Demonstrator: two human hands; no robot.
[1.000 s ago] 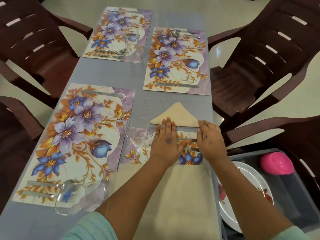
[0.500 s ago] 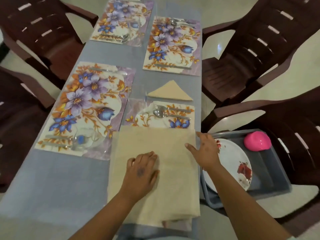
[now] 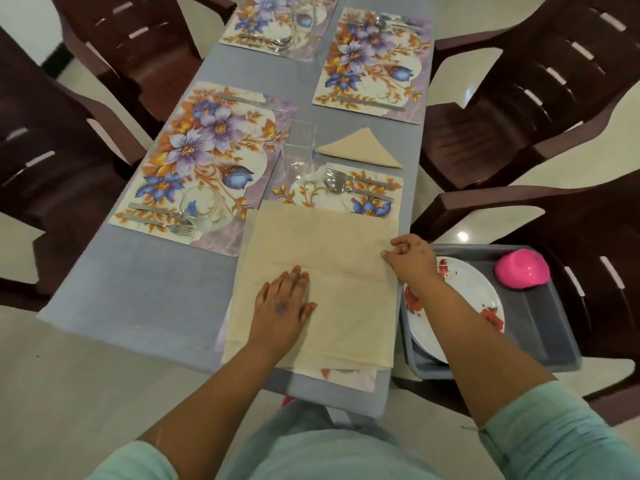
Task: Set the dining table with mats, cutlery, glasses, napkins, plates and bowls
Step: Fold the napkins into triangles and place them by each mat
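Observation:
A large beige napkin (image 3: 332, 244) lies spread flat over the near right floral mat (image 3: 304, 195), hiding most of it. My left hand (image 3: 282, 310) rests flat on the cloth, fingers straight. My right hand (image 3: 412, 256) pinches the napkin's right edge. Beyond it a spoon and fork (image 3: 343, 183) lie on the mat, next to an upright glass (image 3: 299, 150). A folded triangular beige napkin (image 3: 362, 150) sits above that mat. The left mat (image 3: 207, 147) has cutlery and a tipped glass (image 3: 204, 209).
A grey tray (image 3: 540, 320) at my right holds flowered white plates (image 3: 460, 282) and a pink bowl (image 3: 522, 268). Two more mats (image 3: 375, 60) with cutlery lie at the far end of the grey table (image 3: 145, 285). Dark brown chairs (image 3: 540, 81) surround the table.
My hands drew back from the folded triangle napkin to the spread napkin near me. The left hand now lies flat on it and the right hand has taken its right edge.

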